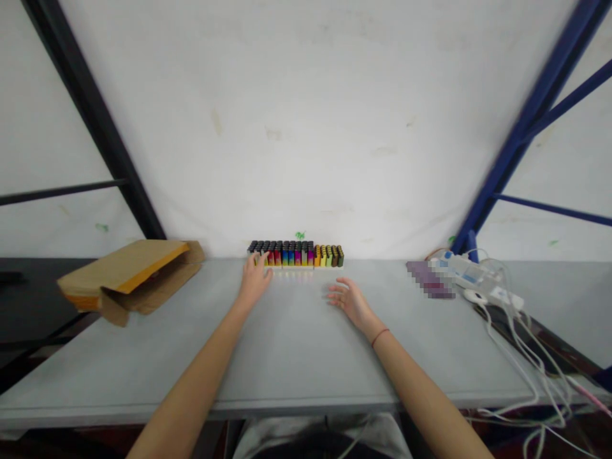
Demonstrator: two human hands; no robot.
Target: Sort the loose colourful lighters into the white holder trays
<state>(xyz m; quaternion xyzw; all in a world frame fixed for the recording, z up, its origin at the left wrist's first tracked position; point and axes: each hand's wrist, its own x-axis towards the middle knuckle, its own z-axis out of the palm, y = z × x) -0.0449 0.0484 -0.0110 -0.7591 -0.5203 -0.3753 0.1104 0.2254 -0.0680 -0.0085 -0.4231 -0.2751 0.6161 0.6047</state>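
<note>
Rows of upright lighters stand against the wall at the back of the table. Most are multicoloured with dark tops [291,253]; a yellow, orange and dark green group [329,256] stands at their right end. My left hand [255,277] is at the left end of the rows, its spread fingers at the front of the lighters; whether they touch is too small to tell. My right hand [348,302] hovers over the table in front of the right end, fingers apart and slightly curled, holding nothing.
An open cardboard box [138,271] lies on the left of the grey table [306,357]. At the right are a power strip [478,277], tangled white cables [526,357] and a blurred purple item [430,278]. Metal posts rise on both sides.
</note>
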